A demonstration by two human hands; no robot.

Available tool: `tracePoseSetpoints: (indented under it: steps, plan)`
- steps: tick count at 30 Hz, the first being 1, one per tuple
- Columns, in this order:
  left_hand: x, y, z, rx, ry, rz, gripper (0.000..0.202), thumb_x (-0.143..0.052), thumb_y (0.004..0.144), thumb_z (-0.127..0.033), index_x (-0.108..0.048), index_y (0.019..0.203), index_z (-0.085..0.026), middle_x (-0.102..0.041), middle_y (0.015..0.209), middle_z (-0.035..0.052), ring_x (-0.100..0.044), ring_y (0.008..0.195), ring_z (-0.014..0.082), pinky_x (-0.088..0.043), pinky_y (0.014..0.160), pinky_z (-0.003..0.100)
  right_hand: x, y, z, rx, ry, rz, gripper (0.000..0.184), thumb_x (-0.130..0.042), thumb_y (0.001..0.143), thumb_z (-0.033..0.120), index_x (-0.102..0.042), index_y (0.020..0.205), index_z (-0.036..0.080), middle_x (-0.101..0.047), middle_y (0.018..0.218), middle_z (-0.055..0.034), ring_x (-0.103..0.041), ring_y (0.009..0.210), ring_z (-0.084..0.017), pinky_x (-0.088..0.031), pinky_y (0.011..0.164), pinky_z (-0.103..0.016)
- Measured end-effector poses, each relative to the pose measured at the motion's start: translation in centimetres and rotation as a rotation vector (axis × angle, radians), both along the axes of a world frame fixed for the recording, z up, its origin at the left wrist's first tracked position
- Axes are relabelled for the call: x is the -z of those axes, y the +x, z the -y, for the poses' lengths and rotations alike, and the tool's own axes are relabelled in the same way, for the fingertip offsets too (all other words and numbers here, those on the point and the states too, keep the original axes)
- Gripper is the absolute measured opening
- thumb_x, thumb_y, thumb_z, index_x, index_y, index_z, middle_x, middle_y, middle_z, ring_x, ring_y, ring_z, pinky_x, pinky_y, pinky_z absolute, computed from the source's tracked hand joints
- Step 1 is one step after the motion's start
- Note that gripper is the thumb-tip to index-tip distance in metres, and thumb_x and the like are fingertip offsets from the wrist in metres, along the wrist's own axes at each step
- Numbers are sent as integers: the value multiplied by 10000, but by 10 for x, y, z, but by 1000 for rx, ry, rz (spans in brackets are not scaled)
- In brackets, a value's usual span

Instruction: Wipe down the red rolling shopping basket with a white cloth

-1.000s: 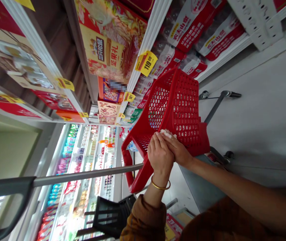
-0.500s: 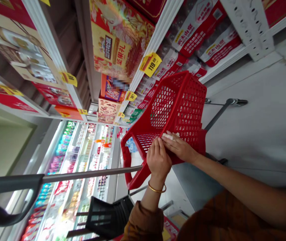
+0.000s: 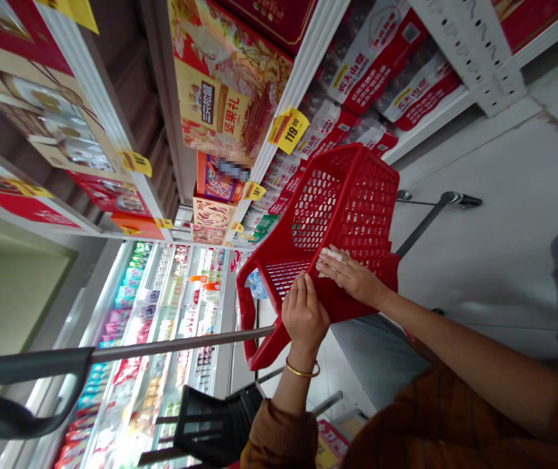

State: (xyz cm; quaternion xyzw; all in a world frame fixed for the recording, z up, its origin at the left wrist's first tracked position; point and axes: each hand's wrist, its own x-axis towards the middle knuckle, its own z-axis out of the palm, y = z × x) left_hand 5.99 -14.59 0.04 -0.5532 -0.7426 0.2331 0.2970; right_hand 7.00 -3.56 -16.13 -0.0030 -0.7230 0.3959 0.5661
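A red plastic shopping basket cart (image 3: 286, 242) with perforated walls stands tilted in the middle of the view. My left hand (image 3: 306, 311), with a gold bangle on its wrist, is closed over the cart's near rim, fingers together. Beside it, my right hand (image 3: 350, 277) lies against the near side wall with fingers close together. Under those fingers is a crumpled white tissue or cloth (image 3: 332, 254), pressed on the red plastic and mostly covered. A small gap separates the two hands.
Shelves at the upper left carry a nut gift box (image 3: 233, 91) and other boxes. Packs of bottled water (image 3: 374, 58) fill the lowest shelf. The cart's grey handle (image 3: 29, 365) reaches left. A black basket (image 3: 215, 417) is below, and lit fridge shelves (image 3: 161, 312) stand behind.
My right hand has shifted slightly up and right along the wall with the white tissue, apart from my left hand, which it touched before. My left hand has moved slightly left and down.
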Motion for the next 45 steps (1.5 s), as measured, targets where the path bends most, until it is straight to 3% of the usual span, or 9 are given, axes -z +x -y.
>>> tracePoseSetpoints:
  steps: [8, 12, 14, 19, 23, 26, 31, 45]
  plan:
    - [0, 7, 2, -29, 44, 2, 463, -442, 855, -122, -545, 1304, -86, -660, 1240, 176, -641, 1127, 275, -516, 899, 398, -2, -3, -6, 3, -211, -101, 513, -368, 992, 117, -308, 1489, 227, -450, 1481, -109, -299, 1440, -243, -336, 1165, -569]
    - [0, 16, -15, -140, 172, -2, 345, -442, 880, -118, -629, 1164, -62, -713, 1086, 188, -663, 1060, 277, -514, 912, 433, -5, -2, -16, 55, -290, -138, 520, -368, 994, 130, -303, 1493, 261, -451, 1478, -99, -329, 1429, -244, -343, 1165, -566]
    - [1, 17, -27, -197, 231, -7, 334, -433, 903, -138, -637, 1156, -63, -713, 1069, 189, -636, 1114, 284, -482, 976, 460, -9, -1, -23, 73, -331, -154, 534, -380, 995, 148, -282, 1499, 294, -442, 1486, -81, -332, 1429, -240, -341, 1169, -555]
    - [15, 10, -51, -242, 96, 95, 488, -377, 957, -165, -394, 1440, -97, -503, 1439, 161, -428, 1370, 261, -384, 1110, 451, -18, -3, -52, 167, -501, -138, 540, -395, 997, 200, -265, 1501, 347, -360, 1541, -37, -321, 1435, -237, -296, 1188, -559]
    - [30, 3, -51, -293, -16, 39, 555, -360, 950, -146, -285, 1499, -130, -456, 1481, 131, -427, 1371, 264, -441, 1052, 425, -15, -14, -67, 143, -586, -68, 540, -379, 1006, 256, -222, 1513, 353, -253, 1592, -7, -250, 1464, -239, -228, 1204, -567]
    - [35, -4, -46, -299, -45, -35, 583, -350, 923, -100, -282, 1501, -131, -488, 1455, 137, -476, 1334, 260, -482, 992, 397, -11, -22, -60, 51, -569, -61, 561, -336, 1009, 214, -163, 1524, 356, -212, 1605, -4, -200, 1479, -221, -260, 1198, -540]
    - [36, -13, -38, -264, -46, -68, 595, -347, 911, -85, -292, 1500, -156, -540, 1407, 150, -543, 1268, 245, -504, 948, 362, -9, -25, -38, 17, -615, -59, 612, -259, 993, 120, -89, 1528, 365, -202, 1607, 2, -210, 1475, -210, -332, 1178, -509]
    - [33, -11, -42, -235, -15, -63, 559, -350, 923, -93, -350, 1479, -155, -579, 1367, 146, -561, 1247, 245, -484, 997, 389, 3, -10, -4, -39, -473, -46, 597, -299, 995, 86, -148, 1518, 331, -272, 1578, -38, -236, 1459, -203, -307, 1185, -493]
